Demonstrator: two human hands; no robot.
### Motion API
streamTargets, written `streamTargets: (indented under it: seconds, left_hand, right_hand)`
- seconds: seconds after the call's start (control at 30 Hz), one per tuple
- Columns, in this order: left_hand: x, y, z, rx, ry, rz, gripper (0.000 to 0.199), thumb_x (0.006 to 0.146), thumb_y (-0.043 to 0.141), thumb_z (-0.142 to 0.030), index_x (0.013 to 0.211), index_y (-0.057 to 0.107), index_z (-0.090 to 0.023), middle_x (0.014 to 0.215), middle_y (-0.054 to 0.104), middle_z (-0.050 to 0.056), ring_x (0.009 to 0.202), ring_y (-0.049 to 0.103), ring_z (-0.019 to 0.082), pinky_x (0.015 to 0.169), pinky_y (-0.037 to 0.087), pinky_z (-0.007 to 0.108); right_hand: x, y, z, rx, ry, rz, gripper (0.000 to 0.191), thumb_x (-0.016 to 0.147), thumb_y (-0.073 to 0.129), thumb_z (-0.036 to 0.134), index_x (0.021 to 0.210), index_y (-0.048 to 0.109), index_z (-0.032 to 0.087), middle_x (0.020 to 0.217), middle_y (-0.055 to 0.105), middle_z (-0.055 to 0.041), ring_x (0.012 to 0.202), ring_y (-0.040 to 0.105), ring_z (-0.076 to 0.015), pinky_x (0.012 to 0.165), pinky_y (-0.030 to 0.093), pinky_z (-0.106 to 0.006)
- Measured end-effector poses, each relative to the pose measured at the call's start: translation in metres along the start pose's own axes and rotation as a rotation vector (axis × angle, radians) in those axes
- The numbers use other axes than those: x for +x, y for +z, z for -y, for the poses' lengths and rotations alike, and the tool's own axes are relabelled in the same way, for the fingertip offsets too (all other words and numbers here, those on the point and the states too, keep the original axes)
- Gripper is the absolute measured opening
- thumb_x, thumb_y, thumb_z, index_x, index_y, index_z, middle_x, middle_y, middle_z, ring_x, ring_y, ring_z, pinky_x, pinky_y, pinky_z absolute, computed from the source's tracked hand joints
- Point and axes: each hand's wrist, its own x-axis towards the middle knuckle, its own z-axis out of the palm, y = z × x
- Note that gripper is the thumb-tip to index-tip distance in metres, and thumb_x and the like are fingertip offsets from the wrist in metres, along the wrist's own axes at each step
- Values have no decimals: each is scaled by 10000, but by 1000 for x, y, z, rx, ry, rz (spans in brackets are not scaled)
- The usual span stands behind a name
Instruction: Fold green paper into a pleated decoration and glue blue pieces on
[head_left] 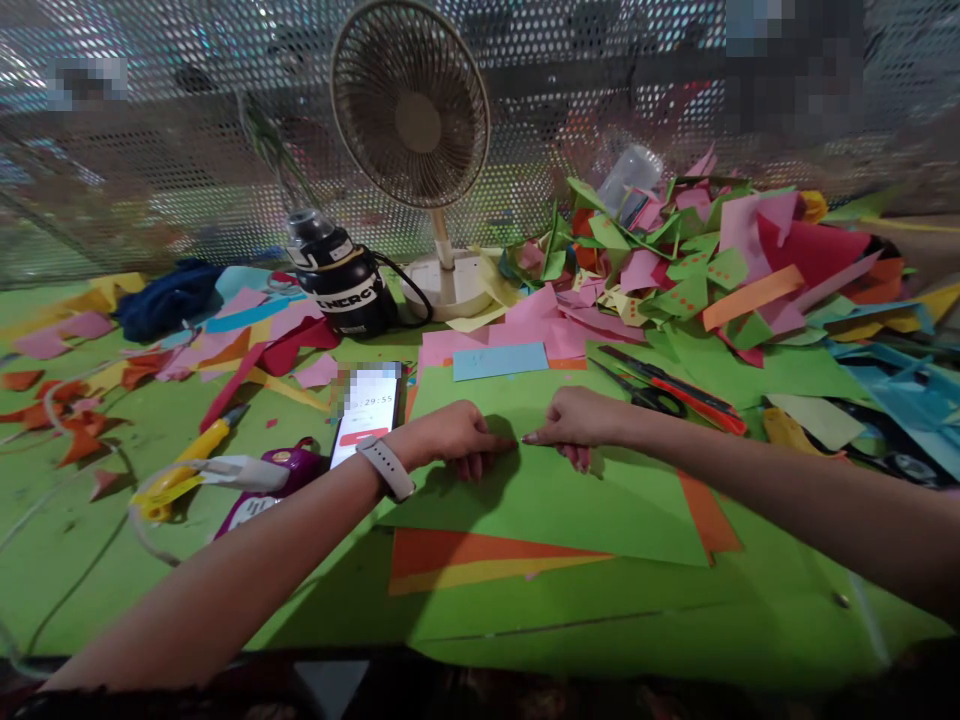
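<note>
Over a large green sheet (pixel 465 515) are both my hands, their extended fingertips facing each other with a small gap between them. My left hand (pixel 459 438), with a pale band on its wrist, has one finger stretched out and the others curled under. Opposite it, my right hand (pixel 576 425) is posed much the same. I make out nothing held in either hand. Orange and yellow paper (pixel 450 562) shows beneath the sheet's near edge. A light blue strip (pixel 501 361) lies beyond my hands, near pink paper (pixel 540 325).
Scissors (pixel 649 395) and a red-black cutter (pixel 697 400) lie right of the strip. A phone (pixel 369 405), purple object (pixel 296 470) and yellow tool (pixel 191 460) lie left. A black bottle (pixel 349 290), fan (pixel 416 125) and heaped paper scraps (pixel 682 270) stand behind.
</note>
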Motion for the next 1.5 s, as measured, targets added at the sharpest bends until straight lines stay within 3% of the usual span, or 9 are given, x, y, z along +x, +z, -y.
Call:
streamTargets:
  seconds: [0.23, 0.57, 0.63, 0.73, 0.83, 0.93, 1.03, 1.2, 1.5]
  left_hand:
    - [-17, -15, 18, 85, -44, -25, 602, 676, 653, -747, 516, 624, -167, 436, 623, 40, 453, 589, 156, 477, 346, 252]
    - [-48, -38, 19, 232, -158, -50, 517, 716, 663, -615, 421, 566, -202, 375, 583, 35, 446, 585, 183, 556, 437, 285]
    - [-56, -40, 11, 336, -180, -125, 512, 784, 635, -513, 387, 544, -202, 405, 607, 47, 454, 603, 186, 582, 441, 286]
    - [-66, -31, -2, 631, -186, -415, 544, 889, 521, -384, 380, 530, -193, 494, 657, 71, 523, 642, 201, 631, 433, 303]
    - [-66, -7, -11, 815, 8, -623, 424, 951, 466, -394, 652, 673, -176, 637, 706, 83, 654, 667, 250, 603, 421, 320]
    - [-53, 21, -6, 825, 119, -667, 254, 974, 458, -288, 971, 691, -186, 911, 737, 80, 853, 676, 247, 682, 465, 319]
    - [-35, 38, 8, 834, 446, -717, 149, 935, 542, -195, 968, 684, -164, 997, 713, 83, 938, 650, 243, 792, 500, 349]
    - [-19, 40, 25, 854, 665, -752, 130, 915, 591, -194, 1011, 673, -164, 976, 712, 69, 866, 656, 229, 746, 532, 363]
    - [-13, 35, 30, 993, 849, -776, 153, 954, 501, -120, 978, 649, -151, 869, 707, 50, 778, 642, 204, 703, 520, 345]
  right_hand:
    - [1, -1, -3, -24, -38, 7, 551, 757, 706, 595, 444, 521, 180, 379, 569, 21, 350, 559, -101, 511, 498, -240]
    - [0, 1, -6, -52, -84, -28, 554, 797, 688, 554, 428, 513, 179, 379, 563, 28, 352, 560, -89, 511, 467, -224]
    - [-1, 1, -5, -50, -86, -29, 550, 796, 697, 537, 425, 506, 180, 374, 556, 28, 358, 564, -93, 505, 463, -222]
    - [-8, -3, -2, -42, -87, -24, 521, 800, 704, 506, 447, 500, 182, 399, 567, 22, 371, 569, -101, 495, 459, -228]
    - [-19, -11, 0, -45, -129, -115, 431, 841, 664, 477, 555, 531, 184, 484, 600, 26, 406, 566, -100, 504, 443, -233]
    - [-29, -14, -2, -238, -241, -325, 307, 835, 672, 455, 710, 610, 182, 661, 660, -5, 582, 611, -140, 553, 403, -248]
    - [-30, -11, -8, -468, -319, -422, 228, 811, 710, 401, 780, 667, 179, 851, 669, -57, 768, 601, -193, 614, 367, -269]
    - [-22, -9, -15, -467, -331, -350, 152, 788, 732, 296, 724, 675, 170, 801, 650, -50, 797, 589, -194, 657, 375, -270]
    - [-19, -29, -16, -318, -306, -215, 206, 810, 688, 346, 727, 665, 159, 747, 649, -29, 687, 585, -166, 601, 397, -260]
